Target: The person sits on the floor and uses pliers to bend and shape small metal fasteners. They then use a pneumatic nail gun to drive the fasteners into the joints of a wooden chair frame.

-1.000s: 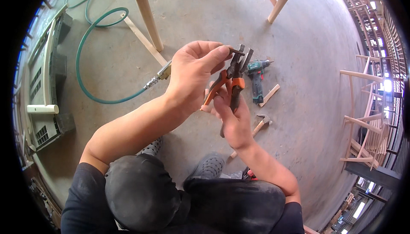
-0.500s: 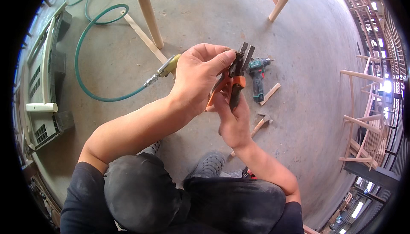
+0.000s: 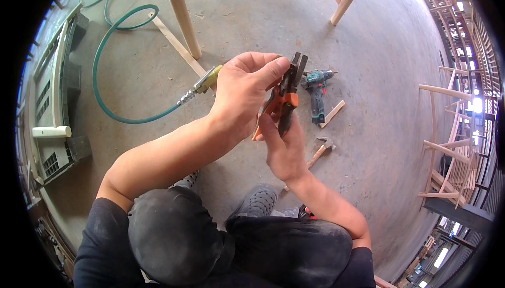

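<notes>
In front of my chest both hands meet at a pair of pliers (image 3: 289,99) with dark jaws and orange handles, its jaws pointing away from me. My right hand (image 3: 286,154) is closed round the handles from below, thumb up along them. Beside the jaws my left hand (image 3: 242,88) is closed, thumb and fingertips pinched together. What sits in that pinch is hidden or too small to name. Past the pliers, a green and black cordless drill (image 3: 317,96) lies on the floor. Nearer to me lies a hammer (image 3: 319,152) with a wooden handle.
A yellowish air tool (image 3: 209,79) on a teal hose (image 3: 97,72) lies left of my hands, by a wooden strip (image 3: 176,42). Wooden furniture legs (image 3: 182,20) stand ahead. A short wood piece (image 3: 333,113) is near the drill. Wooden frames (image 3: 447,151) line the right; a grey crate (image 3: 58,104) stands left.
Both hands and the pliers have shifted very slightly left, the pliers turning a little. Things on the floor lie as before.
</notes>
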### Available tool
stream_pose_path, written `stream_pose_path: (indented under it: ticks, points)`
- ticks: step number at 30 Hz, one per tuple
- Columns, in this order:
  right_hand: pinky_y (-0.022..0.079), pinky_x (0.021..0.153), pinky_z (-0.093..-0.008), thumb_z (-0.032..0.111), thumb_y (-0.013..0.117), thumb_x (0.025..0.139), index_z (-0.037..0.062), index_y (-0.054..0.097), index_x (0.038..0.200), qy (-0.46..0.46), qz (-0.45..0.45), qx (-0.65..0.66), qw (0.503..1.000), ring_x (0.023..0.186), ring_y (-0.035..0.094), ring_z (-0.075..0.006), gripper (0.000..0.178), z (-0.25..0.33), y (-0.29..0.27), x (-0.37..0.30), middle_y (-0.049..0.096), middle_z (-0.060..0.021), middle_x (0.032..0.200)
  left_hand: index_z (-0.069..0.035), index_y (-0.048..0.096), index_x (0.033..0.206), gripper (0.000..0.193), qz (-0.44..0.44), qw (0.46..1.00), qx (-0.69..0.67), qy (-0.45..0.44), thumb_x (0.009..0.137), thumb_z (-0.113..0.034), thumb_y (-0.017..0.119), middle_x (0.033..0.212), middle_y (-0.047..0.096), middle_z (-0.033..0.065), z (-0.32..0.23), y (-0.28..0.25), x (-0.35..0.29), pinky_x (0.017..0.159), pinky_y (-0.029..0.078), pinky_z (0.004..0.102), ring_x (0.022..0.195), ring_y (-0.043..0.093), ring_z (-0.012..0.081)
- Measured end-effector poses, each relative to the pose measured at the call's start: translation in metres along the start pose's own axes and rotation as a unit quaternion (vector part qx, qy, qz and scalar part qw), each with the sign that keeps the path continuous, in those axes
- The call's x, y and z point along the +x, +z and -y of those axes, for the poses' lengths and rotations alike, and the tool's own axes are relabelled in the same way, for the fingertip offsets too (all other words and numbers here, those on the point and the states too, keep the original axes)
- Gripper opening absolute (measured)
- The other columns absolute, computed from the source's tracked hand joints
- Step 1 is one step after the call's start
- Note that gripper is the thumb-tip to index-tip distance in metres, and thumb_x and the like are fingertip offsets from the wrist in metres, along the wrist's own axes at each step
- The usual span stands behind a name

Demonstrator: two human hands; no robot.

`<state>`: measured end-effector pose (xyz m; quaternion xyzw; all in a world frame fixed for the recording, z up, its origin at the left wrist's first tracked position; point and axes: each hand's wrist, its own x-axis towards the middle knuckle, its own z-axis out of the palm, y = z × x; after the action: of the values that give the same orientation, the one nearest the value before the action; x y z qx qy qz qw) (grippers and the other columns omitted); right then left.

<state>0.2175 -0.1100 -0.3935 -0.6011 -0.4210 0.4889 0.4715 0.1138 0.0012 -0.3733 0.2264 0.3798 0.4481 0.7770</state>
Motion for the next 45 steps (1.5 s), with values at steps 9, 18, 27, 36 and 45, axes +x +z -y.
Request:
stream_pose_path:
  ticks: [9, 18, 27, 36, 45]
  points:
    - [0.048, 0.091, -0.0369, 0.015, 0.064, 0.105, 0.0002, 0.055, 0.126, -0.019, -0.014, -0.013, 1.0, 0.098, 0.058, -0.0219, 0.028, -0.006, 0.0, -0.003, 0.06, -0.0108, 0.106, 0.005, 0.068, 0.117, 0.028, -0.011, 0.983, 0.1, 0.152, 0.095, -0.005, 0.081, 0.103, 0.077, 0.0117, 0.005, 0.003, -0.001, 0.083, 0.059, 0.0284, 0.092, 0.072, 0.0145]
    - [0.048, 0.093, -0.0442, 0.015, 0.066, 0.102, -0.0014, 0.056, 0.125, -0.034, -0.039, -0.062, 0.997, 0.104, 0.061, -0.0353, 0.03, -0.011, 0.001, -0.006, 0.062, -0.0182, 0.111, 0.006, 0.065, 0.131, 0.036, 0.044, 0.954, 0.193, 0.224, 0.097, 0.005, 0.074, 0.11, 0.075, 0.0119, 0.006, -0.009, 0.002, 0.096, 0.064, 0.0315, 0.102, 0.074, 0.0165]
    - [0.049, 0.091, -0.0454, 0.014, 0.066, 0.101, -0.0017, 0.059, 0.12, -0.011, -0.032, -0.088, 0.996, 0.1, 0.062, -0.0394, 0.025, -0.015, -0.006, -0.008, 0.063, -0.0206, 0.109, 0.005, 0.072, 0.122, 0.026, 0.088, 0.948, 0.213, 0.22, 0.097, 0.001, 0.075, 0.102, 0.078, 0.0085, -0.002, -0.018, 0.007, 0.084, 0.061, 0.0277, 0.092, 0.072, 0.0118]
    - [0.05, 0.076, -0.0342, 0.017, 0.066, 0.104, -0.0025, 0.059, 0.125, 0.036, 0.007, -0.02, 0.999, 0.083, 0.062, -0.0193, 0.029, -0.003, -0.011, -0.009, 0.062, -0.0088, 0.092, 0.006, 0.073, 0.114, 0.015, 0.099, 0.952, 0.252, 0.141, 0.101, -0.001, 0.072, 0.101, 0.078, 0.0091, -0.01, -0.021, 0.008, 0.085, 0.062, 0.0278, 0.092, 0.074, 0.013]
    - [0.049, 0.073, -0.0294, 0.017, 0.062, 0.107, -0.0035, 0.057, 0.132, 0.01, 0.018, 0.032, 0.999, 0.08, 0.058, -0.0114, 0.032, -0.012, -0.01, -0.008, 0.062, -0.0037, 0.093, 0.006, 0.073, 0.111, 0.013, 0.092, 0.935, 0.307, 0.148, 0.101, -0.003, 0.072, 0.099, 0.078, 0.0096, -0.006, -0.026, 0.007, 0.085, 0.062, 0.0283, 0.092, 0.075, 0.0137]
